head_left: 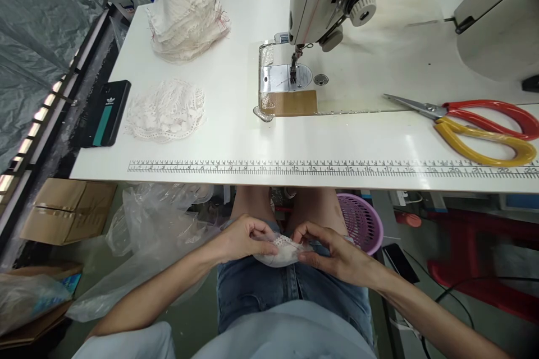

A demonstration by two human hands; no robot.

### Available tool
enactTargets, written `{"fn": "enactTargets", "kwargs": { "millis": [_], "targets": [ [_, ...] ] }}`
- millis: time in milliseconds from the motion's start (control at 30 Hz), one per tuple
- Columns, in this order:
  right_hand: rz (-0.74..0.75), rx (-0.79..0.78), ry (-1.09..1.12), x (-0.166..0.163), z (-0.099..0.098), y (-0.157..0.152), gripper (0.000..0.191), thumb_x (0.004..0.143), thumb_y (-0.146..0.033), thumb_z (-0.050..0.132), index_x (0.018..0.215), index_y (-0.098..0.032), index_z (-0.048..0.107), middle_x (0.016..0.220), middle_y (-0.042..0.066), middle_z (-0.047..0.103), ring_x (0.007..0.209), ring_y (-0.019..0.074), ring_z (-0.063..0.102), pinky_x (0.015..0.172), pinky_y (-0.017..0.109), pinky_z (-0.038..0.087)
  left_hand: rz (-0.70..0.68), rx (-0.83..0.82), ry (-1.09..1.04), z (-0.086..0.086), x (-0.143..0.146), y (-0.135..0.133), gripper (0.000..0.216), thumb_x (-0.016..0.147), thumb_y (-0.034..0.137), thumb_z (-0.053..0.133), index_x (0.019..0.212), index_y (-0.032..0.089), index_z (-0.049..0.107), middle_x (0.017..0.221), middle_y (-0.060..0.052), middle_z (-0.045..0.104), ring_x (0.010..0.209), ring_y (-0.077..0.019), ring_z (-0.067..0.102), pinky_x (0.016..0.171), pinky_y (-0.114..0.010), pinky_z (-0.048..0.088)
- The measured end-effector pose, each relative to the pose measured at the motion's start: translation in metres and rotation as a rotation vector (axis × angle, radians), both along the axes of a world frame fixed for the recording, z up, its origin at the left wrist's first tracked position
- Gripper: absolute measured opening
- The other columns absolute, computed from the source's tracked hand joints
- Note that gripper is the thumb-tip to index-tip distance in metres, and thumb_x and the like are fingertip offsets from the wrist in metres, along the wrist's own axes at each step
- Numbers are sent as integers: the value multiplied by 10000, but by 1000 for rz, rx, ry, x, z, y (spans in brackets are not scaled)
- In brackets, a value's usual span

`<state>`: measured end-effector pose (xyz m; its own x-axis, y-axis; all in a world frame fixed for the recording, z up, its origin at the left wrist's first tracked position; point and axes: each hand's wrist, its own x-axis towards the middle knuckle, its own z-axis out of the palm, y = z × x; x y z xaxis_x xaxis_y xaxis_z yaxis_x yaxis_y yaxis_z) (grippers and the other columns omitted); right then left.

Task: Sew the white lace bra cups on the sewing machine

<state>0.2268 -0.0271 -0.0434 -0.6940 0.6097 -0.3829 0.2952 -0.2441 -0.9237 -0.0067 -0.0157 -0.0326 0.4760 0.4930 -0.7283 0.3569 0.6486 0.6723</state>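
Observation:
Over my lap, a small piece of white lace fabric point(281, 252) is stretched between both hands. My left hand point(248, 240) pinches its left side between thumb and fingers. On its right side, my right hand point(322, 249) grips the edge the same way. Part of the fabric is hidden behind my fingers. Up on the white table lies a flat pile of white lace pieces point(168, 109). Behind that pile stands a tall stack of white cup-shaped fabric pieces point(187, 11).
A sewing machine point(295, 67) stands at the table's back middle. Red-and-yellow scissors point(475, 123) lie at the right, above a printed ruler point(332, 169) along the front edge. A black phone point(107, 115) lies at the left. A purple basket point(360, 221) sits below the table.

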Motion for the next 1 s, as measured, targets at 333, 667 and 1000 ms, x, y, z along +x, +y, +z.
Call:
{"fn": "enactTargets", "kwargs": {
  "millis": [333,667,1000],
  "targets": [
    [-57,-26,67,-8,-4,0,261,856,-449,537,889,-191,562,883,29,579,822,165,519,729,269,423,40,52,-5,-4,2,-3,253,632,336,745,721,107,686,587,1,602,527,-82,493,520,-185,379],
    [-118,169,89,-14,1,-5,191,900,-348,509,848,-199,618,867,46,592,790,163,564,673,263,429,48,116,8,-5,2,-5,198,670,293,706,750,112,691,650,-23,646,580,-108,549,536,-185,393],
    [-139,725,-110,-15,10,-15,143,915,-192,454,889,-195,594,930,69,522,657,113,535,561,227,409,60,320,79,1,2,-8,175,716,284,663,794,127,670,694,-10,638,604,-99,532,536,-169,374]
  ]
}}
